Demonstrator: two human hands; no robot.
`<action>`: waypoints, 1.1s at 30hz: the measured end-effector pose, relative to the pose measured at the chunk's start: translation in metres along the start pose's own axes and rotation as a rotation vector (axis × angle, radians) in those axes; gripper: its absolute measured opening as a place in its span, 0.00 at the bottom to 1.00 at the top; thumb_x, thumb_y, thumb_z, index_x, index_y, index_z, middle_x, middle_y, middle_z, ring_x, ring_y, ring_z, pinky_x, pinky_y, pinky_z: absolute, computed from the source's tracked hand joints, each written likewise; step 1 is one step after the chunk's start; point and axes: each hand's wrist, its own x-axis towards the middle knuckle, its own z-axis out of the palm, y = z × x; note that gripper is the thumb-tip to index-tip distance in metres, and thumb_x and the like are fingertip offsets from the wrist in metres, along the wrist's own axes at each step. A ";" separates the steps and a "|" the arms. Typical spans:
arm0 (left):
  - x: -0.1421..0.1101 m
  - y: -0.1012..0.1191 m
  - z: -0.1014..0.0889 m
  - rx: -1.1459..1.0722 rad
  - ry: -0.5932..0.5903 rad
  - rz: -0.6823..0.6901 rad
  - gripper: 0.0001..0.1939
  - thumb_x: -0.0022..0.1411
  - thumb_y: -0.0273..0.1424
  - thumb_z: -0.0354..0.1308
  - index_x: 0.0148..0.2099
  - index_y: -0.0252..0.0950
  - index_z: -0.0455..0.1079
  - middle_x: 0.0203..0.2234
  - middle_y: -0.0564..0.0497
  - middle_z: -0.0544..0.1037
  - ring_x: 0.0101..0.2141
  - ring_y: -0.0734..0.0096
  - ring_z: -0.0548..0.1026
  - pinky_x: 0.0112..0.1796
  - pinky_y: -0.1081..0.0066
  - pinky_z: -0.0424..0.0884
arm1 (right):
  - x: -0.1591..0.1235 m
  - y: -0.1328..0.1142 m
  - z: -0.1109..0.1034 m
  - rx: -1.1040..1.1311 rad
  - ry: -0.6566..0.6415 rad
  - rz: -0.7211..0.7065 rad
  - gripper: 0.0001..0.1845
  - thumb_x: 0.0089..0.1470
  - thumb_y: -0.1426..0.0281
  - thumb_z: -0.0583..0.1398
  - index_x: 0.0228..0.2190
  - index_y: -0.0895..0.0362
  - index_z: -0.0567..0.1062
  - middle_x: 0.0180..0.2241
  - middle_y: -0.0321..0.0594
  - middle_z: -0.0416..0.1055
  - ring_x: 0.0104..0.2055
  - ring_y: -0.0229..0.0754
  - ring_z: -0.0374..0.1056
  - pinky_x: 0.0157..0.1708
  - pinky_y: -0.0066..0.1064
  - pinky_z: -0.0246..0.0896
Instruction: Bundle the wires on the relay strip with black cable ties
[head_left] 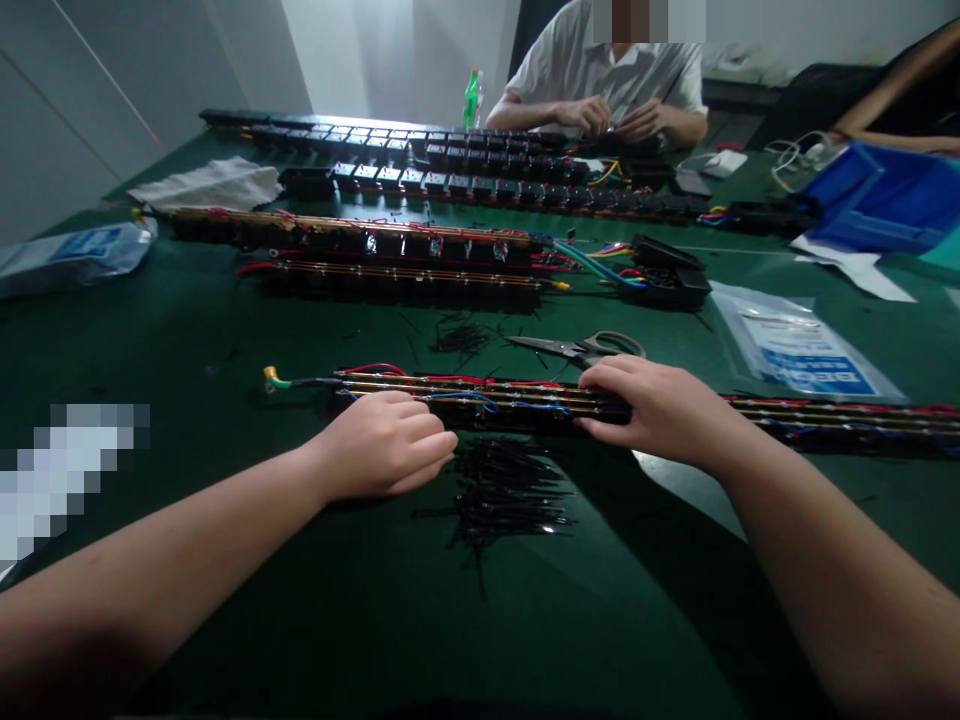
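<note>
A long black power strip (525, 396) lies across the table in front of me, its copper rails and red and blue wires facing up. At its left end, a dark cable runs out to a yellow-green lead (274, 380). My right hand (652, 410) grips the strip around its middle, thumb on the near side and fingers over the far side. Along the near edge, left of the centre, rests my left hand (386, 445), its fingers curled closed; whatever they may hold is hidden. Right beside its fingertips lies a pile of black cable ties (510, 490).
Scissors (577, 347) lie just behind the strip, near a small heap of cable ties (459, 338). Farther back are several wired strips (360, 232), a grey cloth (206, 184), plastic bags (802, 340) and a blue bin (877, 200). A co-worker (607, 90) sits across the table.
</note>
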 end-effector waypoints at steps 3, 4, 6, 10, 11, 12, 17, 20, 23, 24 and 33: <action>0.002 0.001 0.000 0.031 -0.103 -0.030 0.10 0.69 0.33 0.52 0.43 0.36 0.72 0.33 0.51 0.78 0.33 0.67 0.74 0.34 0.66 0.67 | 0.002 -0.001 0.001 0.038 0.002 -0.016 0.14 0.53 0.59 0.60 0.39 0.54 0.73 0.40 0.43 0.74 0.42 0.47 0.70 0.39 0.36 0.64; 0.002 0.002 0.000 0.040 -0.128 -0.031 0.10 0.69 0.34 0.51 0.44 0.36 0.72 0.34 0.51 0.77 0.34 0.67 0.73 0.35 0.65 0.67 | 0.003 -0.002 0.002 0.044 0.004 -0.026 0.14 0.54 0.60 0.59 0.39 0.55 0.73 0.40 0.43 0.74 0.42 0.47 0.70 0.40 0.36 0.64; 0.002 0.003 0.000 0.053 -0.160 -0.030 0.11 0.70 0.35 0.50 0.45 0.36 0.72 0.35 0.51 0.77 0.35 0.66 0.73 0.35 0.65 0.66 | 0.003 -0.002 0.003 0.044 0.010 -0.046 0.14 0.54 0.60 0.59 0.39 0.55 0.73 0.39 0.43 0.73 0.42 0.48 0.70 0.41 0.37 0.64; 0.002 0.002 0.001 0.065 -0.173 -0.034 0.11 0.70 0.34 0.50 0.42 0.37 0.72 0.34 0.53 0.76 0.35 0.67 0.72 0.35 0.65 0.65 | 0.004 -0.001 0.005 0.038 0.011 -0.058 0.14 0.55 0.61 0.59 0.40 0.55 0.73 0.39 0.44 0.73 0.41 0.48 0.70 0.41 0.37 0.65; 0.002 0.002 0.001 0.066 -0.172 -0.038 0.10 0.70 0.34 0.50 0.41 0.37 0.72 0.34 0.53 0.76 0.35 0.67 0.72 0.35 0.65 0.64 | 0.004 -0.001 0.005 0.042 0.012 -0.059 0.14 0.55 0.60 0.59 0.40 0.55 0.73 0.39 0.44 0.73 0.41 0.47 0.69 0.41 0.37 0.65; 0.002 0.002 0.002 0.064 -0.171 -0.040 0.10 0.70 0.33 0.49 0.40 0.38 0.71 0.33 0.53 0.76 0.34 0.67 0.72 0.35 0.65 0.64 | 0.004 -0.001 0.006 0.045 0.014 -0.060 0.14 0.54 0.60 0.59 0.40 0.56 0.73 0.39 0.44 0.73 0.41 0.48 0.69 0.41 0.38 0.65; 0.003 0.001 0.002 0.049 -0.147 -0.062 0.10 0.70 0.33 0.50 0.37 0.38 0.70 0.31 0.54 0.76 0.33 0.68 0.72 0.35 0.66 0.64 | 0.005 0.000 0.008 0.062 0.012 -0.053 0.14 0.53 0.61 0.60 0.39 0.56 0.73 0.38 0.44 0.73 0.41 0.48 0.69 0.42 0.39 0.65; 0.003 0.001 0.003 0.042 -0.124 -0.058 0.10 0.70 0.32 0.50 0.37 0.37 0.71 0.32 0.53 0.77 0.33 0.69 0.72 0.35 0.66 0.64 | 0.006 -0.001 0.006 0.069 0.000 -0.049 0.14 0.54 0.61 0.59 0.40 0.56 0.73 0.39 0.44 0.73 0.42 0.48 0.69 0.42 0.39 0.65; 0.004 0.001 0.003 0.033 -0.105 -0.052 0.10 0.69 0.32 0.51 0.38 0.37 0.71 0.32 0.52 0.77 0.33 0.69 0.73 0.34 0.67 0.64 | 0.006 -0.001 0.004 0.071 -0.004 -0.044 0.14 0.54 0.61 0.59 0.40 0.56 0.73 0.39 0.45 0.73 0.42 0.48 0.69 0.42 0.39 0.65; 0.004 0.001 0.003 0.032 -0.103 -0.054 0.09 0.69 0.32 0.51 0.38 0.37 0.71 0.32 0.52 0.77 0.33 0.68 0.73 0.34 0.66 0.65 | 0.006 -0.001 0.004 0.071 -0.002 -0.044 0.15 0.54 0.61 0.59 0.40 0.56 0.73 0.39 0.45 0.73 0.42 0.48 0.69 0.42 0.39 0.65; 0.004 0.002 0.004 0.055 -0.115 -0.082 0.09 0.70 0.31 0.51 0.39 0.37 0.72 0.33 0.53 0.77 0.34 0.68 0.74 0.36 0.66 0.66 | 0.007 -0.002 0.004 0.074 -0.016 -0.034 0.15 0.53 0.60 0.59 0.39 0.56 0.73 0.38 0.45 0.73 0.41 0.48 0.69 0.41 0.39 0.65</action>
